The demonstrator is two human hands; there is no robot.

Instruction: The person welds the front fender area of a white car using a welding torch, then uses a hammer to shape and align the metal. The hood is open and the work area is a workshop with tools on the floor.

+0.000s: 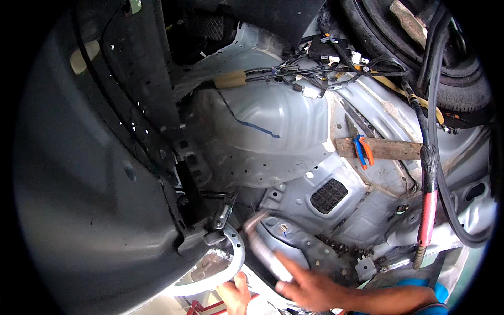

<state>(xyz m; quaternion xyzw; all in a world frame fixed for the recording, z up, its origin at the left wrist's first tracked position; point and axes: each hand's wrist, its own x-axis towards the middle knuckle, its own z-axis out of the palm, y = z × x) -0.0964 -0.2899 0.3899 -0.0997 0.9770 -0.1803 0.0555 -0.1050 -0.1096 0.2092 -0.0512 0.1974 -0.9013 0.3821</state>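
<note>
Left hand [234, 294] is sitting at 6 o'clock, fingers curling closed around the lower run of a curved silver metal band [237, 252], gripping it. The band is arcing up toward 11 o'clock from the hand, ending at a small black clamp bracket [223, 215] at the edge of the big dark plastic bumper panel [89, 199] that is filling the whole 9 o'clock side. Right hand [307, 286] is coming in from 5 o'clock, blue sleeve [420, 294] showing behind it, fingers spreading open and holding nothing; index finger is pointing toward 10 o'clock and motion-blurring, tip lying over a ribbed grey pipe [265, 247] just beside the band. Whether it is touching the pipe, can't tell. Further out, bare grey sheet-metal body [273, 131] is taking up the centre, with a black vent grille [328, 195] at 3 o'clock of the bracket. Pliers with orange and blue handles [362, 151] are resting on a wooden block [388, 149] toward 2 o'clock. A red-handled cable [428, 210] is hanging at 3 o'clock, wiring bundle [315, 68] at 12.
</note>
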